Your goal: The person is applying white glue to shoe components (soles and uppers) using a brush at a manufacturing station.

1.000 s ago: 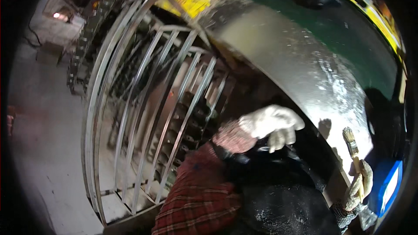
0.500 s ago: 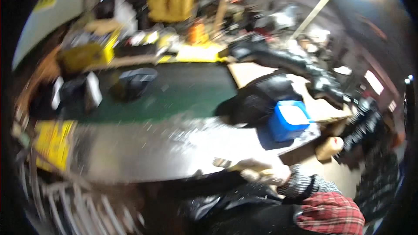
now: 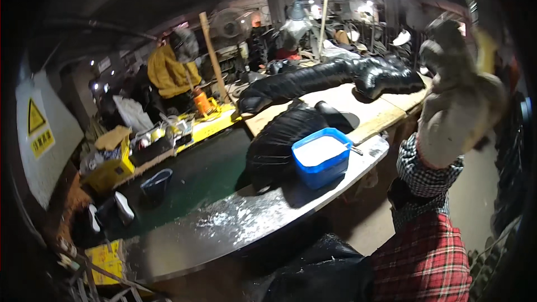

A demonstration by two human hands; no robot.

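Observation:
My right hand (image 3: pixel 461 106), in a pale work glove and a checked cuff, is raised at the upper right, beyond the table's end. Its fingers are bent and blurred around something with a yellowish part (image 3: pixel 485 50) and a narrow banded tip (image 3: pixel 472 3); its kind is unclear. Nearest on the table is a blue tub (image 3: pixel 321 176) of white powder, with a thin handle poking past its right rim. Against the tub's left side lies a bulky black wrapped bundle (image 3: pixel 282 140). My left hand is outside the picture.
The metal-edged table (image 3: pixel 184 254) is dusted with white powder. A long shiny black wrapped piece (image 3: pixel 313 78) lies on a wooden board (image 3: pixel 386 113) behind. An orange jack (image 3: pixel 202 102), a yellow box (image 3: pixel 109 170) and a dark cup (image 3: pixel 156 184) stand left. A pole (image 3: pixel 325 11) rises behind.
My right hand has risen from the table's front edge to the upper right, still around the banded-tipped thing. The view has swung right, so the tub and table appear further left.

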